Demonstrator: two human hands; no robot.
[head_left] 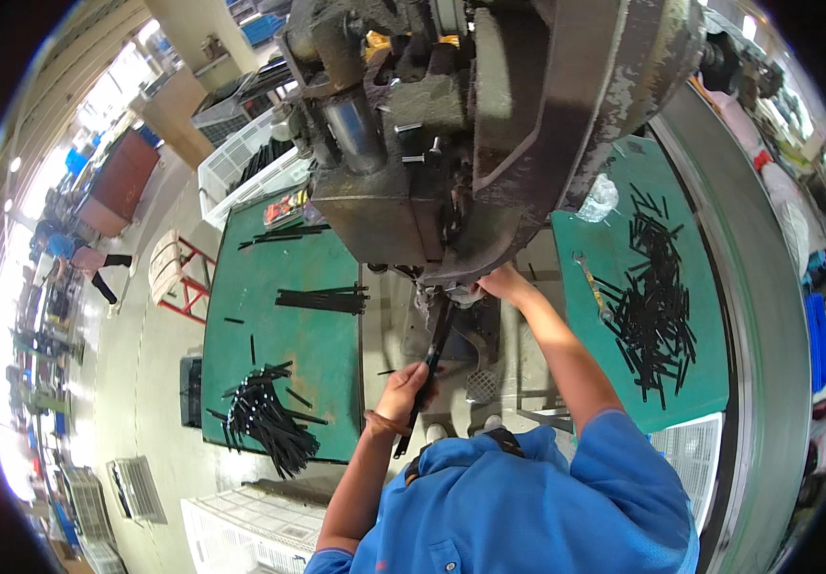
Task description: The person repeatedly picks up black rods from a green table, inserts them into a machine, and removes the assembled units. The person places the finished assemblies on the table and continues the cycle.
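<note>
My left hand [405,390] is closed around a long, narrow black strip [440,330], possibly more than one. The strip slants up from below my hand to the working end of a large, worn metal press [374,206]. Up beside that working end is my right hand [503,284], its fingers curled and partly hidden by the machine. Whatever they pinch is too small to make out. On the green table to the left lie a neat row of black strips [322,299] and a looser bundle [274,426].
A big heap of short black pieces [657,297] covers part of the right green table [585,359], with a wrench [590,282] beside it. White crates [250,526] stand near my left side. A red-legged stool [181,273] is farther left. A foot pedal [481,386] sits below the press.
</note>
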